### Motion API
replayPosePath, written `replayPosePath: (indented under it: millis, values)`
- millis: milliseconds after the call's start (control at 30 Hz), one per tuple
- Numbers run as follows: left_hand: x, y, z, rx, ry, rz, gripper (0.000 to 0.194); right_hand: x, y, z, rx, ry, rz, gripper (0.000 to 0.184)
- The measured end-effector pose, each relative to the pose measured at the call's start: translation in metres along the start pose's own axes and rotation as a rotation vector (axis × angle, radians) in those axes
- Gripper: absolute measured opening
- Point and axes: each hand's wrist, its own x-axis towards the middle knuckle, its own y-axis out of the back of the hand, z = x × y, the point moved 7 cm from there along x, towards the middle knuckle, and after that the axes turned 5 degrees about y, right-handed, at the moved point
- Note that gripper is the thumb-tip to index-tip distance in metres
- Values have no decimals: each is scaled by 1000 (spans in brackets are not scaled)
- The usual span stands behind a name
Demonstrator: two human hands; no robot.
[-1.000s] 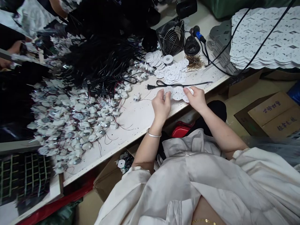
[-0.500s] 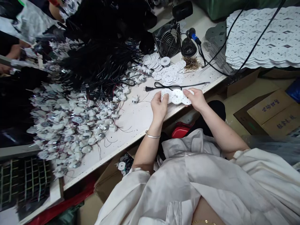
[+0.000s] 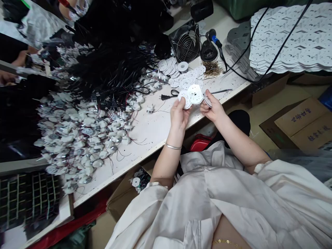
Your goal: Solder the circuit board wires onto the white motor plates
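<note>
Over the bench's front edge, my left hand (image 3: 179, 114) grips a white circuit board panel (image 3: 194, 94) with rounded lobes and small dark marks. My right hand (image 3: 213, 107) pinches the panel's end disc (image 3: 208, 101), which is tilted so its greyish side shows. Whether that disc is still joined to the rest cannot be made out. A black power cord (image 3: 166, 97) with a plug lies behind the panel, partly hidden by it. Beyond it sit loose white boards (image 3: 185, 79) and a solder reel (image 3: 183, 67).
A heap of small white-capped parts with wires (image 3: 90, 138) covers the bench's left, beside black cables (image 3: 116, 72). Toward the back are a fan (image 3: 186, 43) and a soldering iron (image 3: 215, 39) in its stand. Stacked white panels (image 3: 290, 38) lie right. Another person's hand (image 3: 20, 58) shows far left.
The panel has turned from lying level to tilted, its middle raised. The disc at its right end has been bent to an angle in my right hand.
</note>
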Motion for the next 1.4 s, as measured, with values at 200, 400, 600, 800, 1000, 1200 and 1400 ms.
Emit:
replayPosePath:
  millis: [200,400,600,800,1000,1200,1400]
  values:
    - [-5,10,22,128,-78,15,12,0,17,-6,-235,235,207,57]
    - [-1,11,21,406,-151,-30,24,0,7,-1,-324,178,14,66]
    - [3,13,19,518,-257,-47,25,-5,3,-8,-446,205,-58,51]
    - [-1,-4,-12,106,29,-167,9,-5,-18,5,-77,41,-160,53]
    - [-4,9,-7,-52,102,-41,12,-7,-4,-2,-185,225,132,56]
    - [-13,-1,0,229,-169,-168,26,-11,-11,-9,-607,404,-8,65]
    - [0,5,-18,294,-134,-160,57,-4,-6,-20,-1274,454,90,72]
